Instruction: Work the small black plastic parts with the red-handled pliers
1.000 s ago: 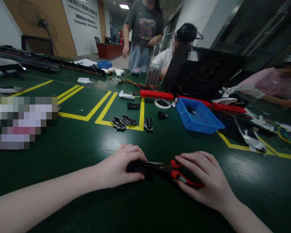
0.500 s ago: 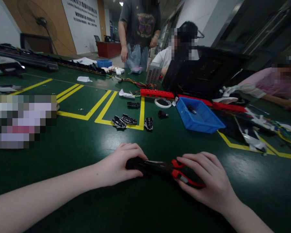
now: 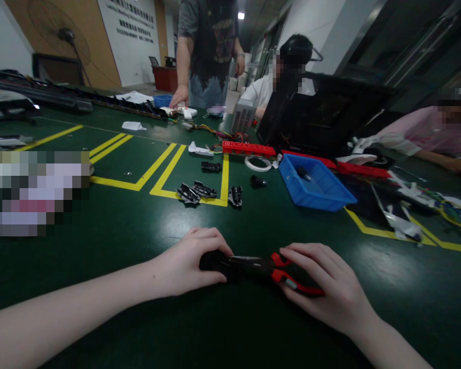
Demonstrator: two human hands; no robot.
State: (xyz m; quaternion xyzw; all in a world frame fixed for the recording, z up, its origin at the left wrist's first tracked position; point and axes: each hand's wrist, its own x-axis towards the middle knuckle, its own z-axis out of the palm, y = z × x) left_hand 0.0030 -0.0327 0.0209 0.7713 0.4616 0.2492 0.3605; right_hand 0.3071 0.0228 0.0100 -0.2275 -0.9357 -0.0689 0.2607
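My left hand (image 3: 194, 264) is curled around a black part (image 3: 212, 260), thumb below and fingers above; its shape is mostly lost in shadow. In my right hand (image 3: 332, 287) are long-nose pliers (image 3: 282, 278) with red handles, spread somewhat apart. Their jaws point left and reach the black part by my left fingertips; whether they grip it is too dark to tell. Beyond my hands lie several black and silver pieces (image 3: 188, 193), one more black piece (image 3: 211, 166) and a short black cone-like piece (image 3: 258, 181).
A blue bin (image 3: 320, 201) at the right holds a dark piece. Behind it are a red power strip (image 3: 249, 148), a roll of white tape (image 3: 258, 164) and a large black panel (image 3: 326, 113). A person (image 3: 211, 56) stands across the table; others sit at right.
My hands, the pliers and the black part stay almost in place. The standing person across the table has shifted left and lowered a hand to the items by the far blue bin.
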